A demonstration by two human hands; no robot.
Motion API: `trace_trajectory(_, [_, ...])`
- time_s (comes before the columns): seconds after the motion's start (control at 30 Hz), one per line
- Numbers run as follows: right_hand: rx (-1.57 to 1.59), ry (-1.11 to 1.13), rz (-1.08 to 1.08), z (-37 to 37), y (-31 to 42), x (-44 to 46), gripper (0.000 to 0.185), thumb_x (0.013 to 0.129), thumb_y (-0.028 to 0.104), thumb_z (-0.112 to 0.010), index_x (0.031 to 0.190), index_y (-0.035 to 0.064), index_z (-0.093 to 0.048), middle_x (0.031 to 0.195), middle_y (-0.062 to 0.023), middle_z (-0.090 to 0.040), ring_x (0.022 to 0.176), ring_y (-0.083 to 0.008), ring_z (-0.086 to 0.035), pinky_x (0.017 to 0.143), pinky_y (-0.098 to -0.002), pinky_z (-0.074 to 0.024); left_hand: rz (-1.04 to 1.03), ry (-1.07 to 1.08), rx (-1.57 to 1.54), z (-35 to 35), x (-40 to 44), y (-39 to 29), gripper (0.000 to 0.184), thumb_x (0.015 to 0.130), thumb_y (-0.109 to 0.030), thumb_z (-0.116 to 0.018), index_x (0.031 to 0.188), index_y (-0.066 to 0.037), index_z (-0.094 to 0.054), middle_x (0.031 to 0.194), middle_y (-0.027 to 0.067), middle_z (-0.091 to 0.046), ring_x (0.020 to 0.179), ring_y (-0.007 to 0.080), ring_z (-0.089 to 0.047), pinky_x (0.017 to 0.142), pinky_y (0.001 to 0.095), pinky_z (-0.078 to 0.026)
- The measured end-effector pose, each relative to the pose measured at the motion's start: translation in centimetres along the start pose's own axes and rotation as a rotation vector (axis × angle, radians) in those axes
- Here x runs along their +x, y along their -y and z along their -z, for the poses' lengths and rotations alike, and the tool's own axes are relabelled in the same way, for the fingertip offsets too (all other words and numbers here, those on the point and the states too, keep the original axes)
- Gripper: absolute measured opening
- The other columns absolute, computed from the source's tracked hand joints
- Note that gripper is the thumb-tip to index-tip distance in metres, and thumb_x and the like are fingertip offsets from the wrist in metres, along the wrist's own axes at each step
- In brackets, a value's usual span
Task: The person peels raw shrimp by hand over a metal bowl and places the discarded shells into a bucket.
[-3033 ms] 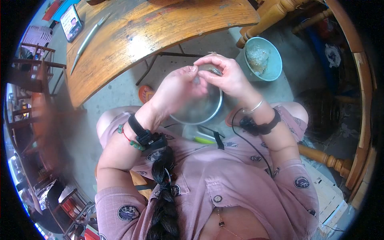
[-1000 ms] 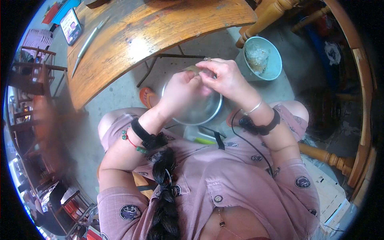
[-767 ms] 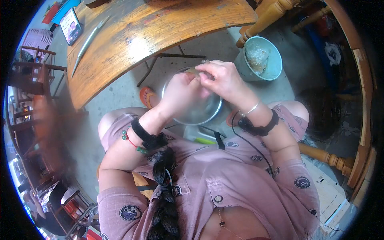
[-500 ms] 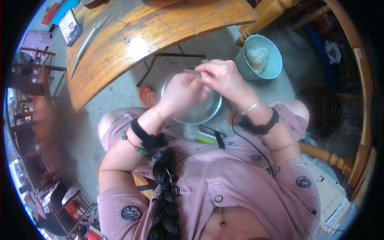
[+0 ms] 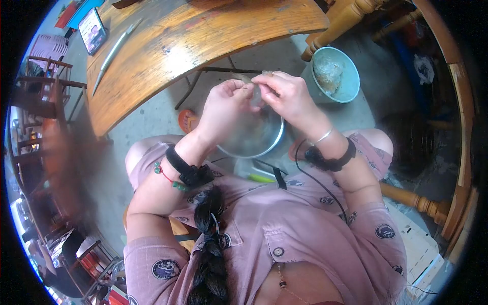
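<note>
A small, pale brownish piece (image 5: 246, 79) is held up between the two hands, over the far part of a basin; its exact form is too small to tell. The left hand (image 5: 223, 105) pinches it, thumb and forefinger drawn together on it, the lower fingers curled in beneath. The right hand (image 5: 288, 94) meets it from the other side, with thumb and forefinger tips closed at its edge, close against the left thumb.

Below both hands is the basin (image 5: 280, 136), round with a bright rim, partly hidden by the left hand and wrist and standing between the person's knees. An orange sandal (image 5: 187, 121) shows just beside it on the left, and something bright green (image 5: 262, 178) lies on its near side.

The left wrist wears a black strap (image 5: 187, 170) and a red cord with green beads (image 5: 168, 178); the right has a silver bangle (image 5: 323, 136) and a dark strap (image 5: 333, 160) with a cable (image 5: 325, 188).

To the right, apart from the hands, a pale blue bucket (image 5: 349, 76) holds a clear plastic bag (image 5: 327, 73). Beyond the hands, the wooden tabletop (image 5: 218, 33) carries a phone (image 5: 92, 31) and a slender pale tool (image 5: 109, 60) beside it.
</note>
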State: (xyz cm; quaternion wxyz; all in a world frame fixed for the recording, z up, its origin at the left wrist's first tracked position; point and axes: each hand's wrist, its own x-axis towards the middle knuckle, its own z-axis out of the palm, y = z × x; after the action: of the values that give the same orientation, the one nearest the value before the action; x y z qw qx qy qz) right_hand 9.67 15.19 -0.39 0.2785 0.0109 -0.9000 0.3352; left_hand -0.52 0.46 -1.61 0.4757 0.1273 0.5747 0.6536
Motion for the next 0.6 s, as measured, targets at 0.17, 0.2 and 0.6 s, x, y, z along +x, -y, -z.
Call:
trace_trajectory(0.17, [0.142, 0.049, -0.197, -0.07, 0.04, -0.05, 0.019, 0.082, 0.003, -0.064, 0.101, 0.0004, -0.066, 0.086, -0.0151, -0.067, 0.071, -0.0261, -0.067, 0.063, -0.0334, -0.0543, 0.012, 0.013, -0.020, 0.16, 0.19, -0.26, 0.016, 0.096, -0.018, -0.059, 0.099, -0.002, -0.059, 0.081, 0.0015, -0.061, 0.076, 0.0137, -0.064, 0.075, 0.0322, -0.057])
trace_trajectory(0.2, [0.143, 0.050, -0.196, -0.08, 0.05, -0.07, 0.019, 0.082, 0.003, -0.064, 0.101, 0.0004, -0.066, 0.086, -0.0151, -0.067, 0.071, -0.0261, -0.067, 0.063, -0.0334, -0.0543, -0.001, -0.003, -0.046, 0.03, 0.20, -0.28, 0.016, 0.096, -0.017, -0.059, 0.099, -0.002, -0.059, 0.082, 0.0025, -0.062, 0.077, 0.0149, -0.065, 0.075, 0.0317, -0.057])
trace_trajectory(0.6, [0.287, 0.051, -0.382, 0.49, 0.45, 0.24, 0.015, 0.083, 0.004, -0.067, 0.097, -0.0009, -0.068, 0.081, -0.0116, -0.071, 0.074, -0.0134, -0.069, 0.066, -0.0269, -0.0552, -0.048, 0.017, -0.083, -0.11, 0.12, 0.23, 0.013, 0.095, -0.008, -0.058, 0.103, 0.001, -0.053, 0.092, 0.0104, -0.065, 0.082, 0.0213, -0.068, 0.075, 0.0310, -0.056])
